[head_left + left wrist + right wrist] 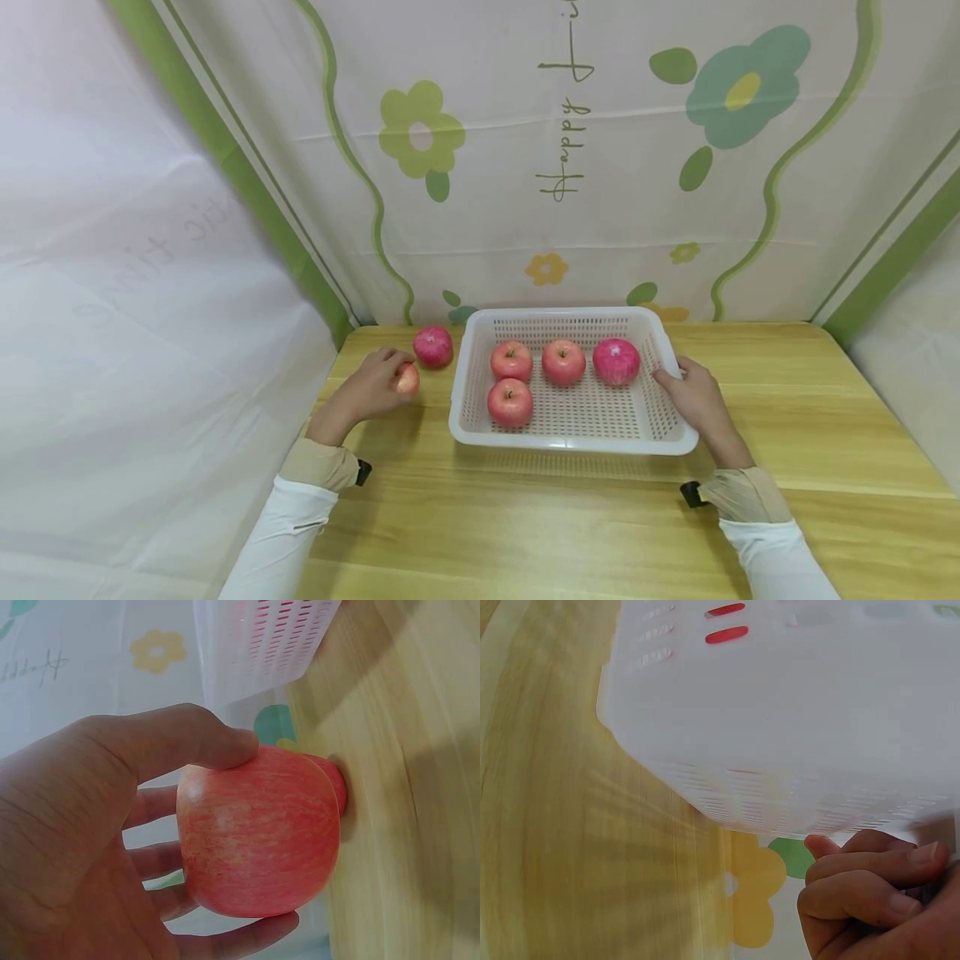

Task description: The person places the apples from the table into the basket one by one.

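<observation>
My left hand (375,385) holds a red apple (259,832) left of the basket, thumb on one side and fingers around the other. Just beyond it on the table lies a deep pink pomegranate (432,347), mostly hidden behind the apple in the left wrist view. A white plastic basket (573,444) stands on the table. Inside are three red apples, one (511,403) at the front left, and a second pomegranate (617,362) at the right. My right hand (697,400) grips the basket's right rim, thumb over the top and curled fingers outside.
The wooden table (540,525) reaches back to a pale cloth wall (487,208) printed with flowers. Another white cloth (150,375) hangs along the left side. The basket stands close to the table's back edge.
</observation>
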Tool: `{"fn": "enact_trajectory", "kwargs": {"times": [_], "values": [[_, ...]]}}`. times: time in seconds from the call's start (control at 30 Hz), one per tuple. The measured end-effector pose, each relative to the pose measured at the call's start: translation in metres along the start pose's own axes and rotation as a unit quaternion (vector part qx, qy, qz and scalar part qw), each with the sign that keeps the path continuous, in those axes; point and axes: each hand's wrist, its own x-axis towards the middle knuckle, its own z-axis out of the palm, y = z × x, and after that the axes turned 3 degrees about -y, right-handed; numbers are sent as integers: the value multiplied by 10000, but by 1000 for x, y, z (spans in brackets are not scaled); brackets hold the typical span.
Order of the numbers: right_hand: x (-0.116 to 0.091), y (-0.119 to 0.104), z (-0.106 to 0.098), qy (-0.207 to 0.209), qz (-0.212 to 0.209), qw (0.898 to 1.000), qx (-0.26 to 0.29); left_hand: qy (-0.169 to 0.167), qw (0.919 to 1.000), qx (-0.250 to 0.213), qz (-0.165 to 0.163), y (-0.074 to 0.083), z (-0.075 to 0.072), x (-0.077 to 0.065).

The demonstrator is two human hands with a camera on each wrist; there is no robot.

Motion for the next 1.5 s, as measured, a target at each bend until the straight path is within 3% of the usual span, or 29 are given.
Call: {"fn": "enact_trajectory", "kwargs": {"times": [0.73,1.5], "values": [[0,-1,0,-17,-10,10000,27,-136,9998,-12,127,20,-9,2],[0,-1,0,6,-14,10000,30,-21,9980,-22,626,46,-15,7]]}}
